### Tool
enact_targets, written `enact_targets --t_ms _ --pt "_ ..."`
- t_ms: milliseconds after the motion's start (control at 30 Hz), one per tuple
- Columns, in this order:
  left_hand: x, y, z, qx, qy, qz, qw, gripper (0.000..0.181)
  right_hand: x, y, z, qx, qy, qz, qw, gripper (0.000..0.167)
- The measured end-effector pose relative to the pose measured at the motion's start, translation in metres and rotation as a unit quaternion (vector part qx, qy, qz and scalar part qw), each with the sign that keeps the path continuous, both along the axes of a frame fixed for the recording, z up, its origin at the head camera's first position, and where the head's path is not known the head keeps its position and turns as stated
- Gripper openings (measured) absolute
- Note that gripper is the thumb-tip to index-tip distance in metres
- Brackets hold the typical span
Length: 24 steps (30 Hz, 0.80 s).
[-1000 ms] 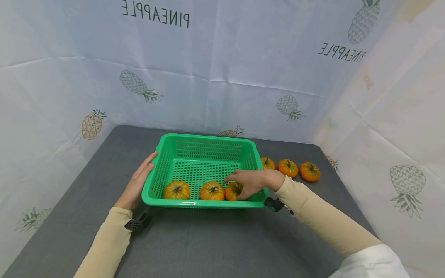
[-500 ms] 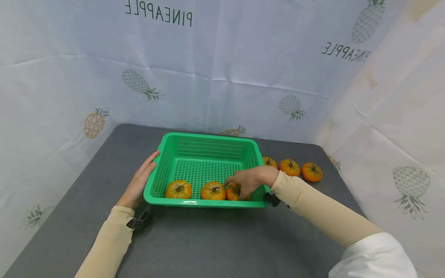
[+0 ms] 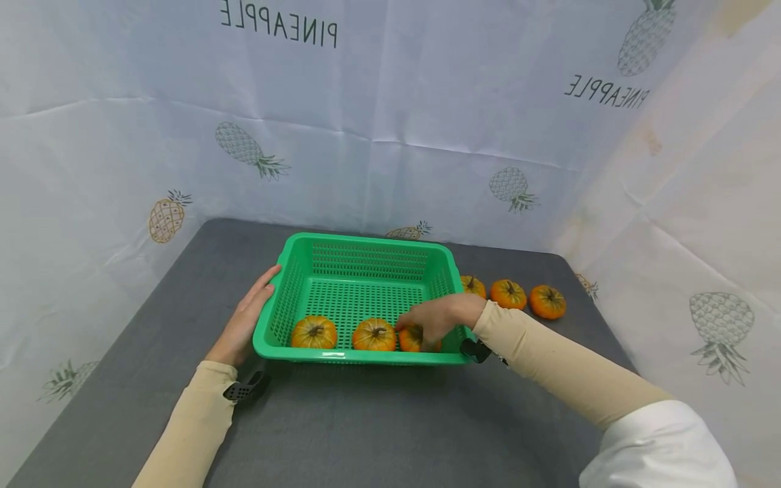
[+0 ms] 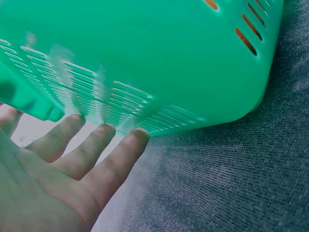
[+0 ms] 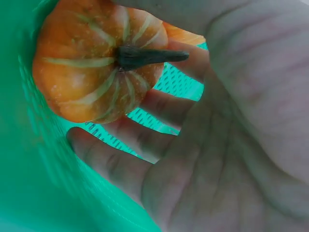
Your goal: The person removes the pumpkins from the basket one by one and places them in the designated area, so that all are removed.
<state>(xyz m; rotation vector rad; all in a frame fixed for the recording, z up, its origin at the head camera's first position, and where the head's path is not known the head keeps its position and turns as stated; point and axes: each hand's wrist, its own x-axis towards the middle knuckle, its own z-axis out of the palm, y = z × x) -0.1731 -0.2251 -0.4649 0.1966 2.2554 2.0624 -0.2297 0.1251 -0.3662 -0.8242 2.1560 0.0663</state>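
Observation:
A green basket (image 3: 366, 355) holds three small orange pumpkins along its near side: one at the left (image 3: 314, 332), one in the middle (image 3: 374, 335) and one at the right (image 3: 410, 338). My left hand (image 3: 240, 328) rests its straight fingers against the basket's left outer wall; the left wrist view has these fingers (image 4: 113, 166) spread beside the slots. Inside the basket, my right hand (image 3: 434, 318) holds the right pumpkin. In the right wrist view, thumb and fingers lie around this pumpkin (image 5: 87, 63), its dark stem pointing toward the palm.
Three more pumpkins stand in a row on the grey table (image 3: 366, 427) to the right of the basket: one (image 3: 472, 285) partly hidden by the rim, another (image 3: 508, 294), and the last (image 3: 547, 301). A pineapple-print cloth (image 3: 427, 176) hangs behind.
My right fingers have closed in around the right pumpkin, and a narrow gap now shows between it and the middle one. The left hand stays against the basket wall.

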Motion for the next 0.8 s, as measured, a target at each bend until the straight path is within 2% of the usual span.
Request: enact_targets --t_ms 233,400,567,700,800 --pt "-0.0007 -0.0003 -0.0011 -0.002 0.001 -0.001 1.0000 0.059 -0.0006 0.0019 -0.0006 -0.008 0.001 0.015 0.9999 0.060" --pt "-0.0009 -0.0003 -0.0014 -0.002 -0.003 -0.001 1.0000 0.059 0.0000 0.0022 0.0007 0.004 0.025 0.024 0.9994 0.057" --pt "-0.0003 0.0003 -0.0008 -0.001 -0.001 -0.002 1.0000 0.059 0.0003 0.0029 0.0023 0.008 0.045 0.017 0.9988 0.052" --pt "-0.0001 0.0006 -0.0006 0.003 0.000 -0.002 1.0000 0.059 -0.0004 0.0039 0.0030 0.001 0.047 0.014 0.9988 0.052" --pt "-0.0007 0.0002 -0.0009 0.005 0.000 -0.002 1.0000 0.059 -0.0016 0.0049 0.0036 -0.012 0.033 0.016 0.9993 0.053"
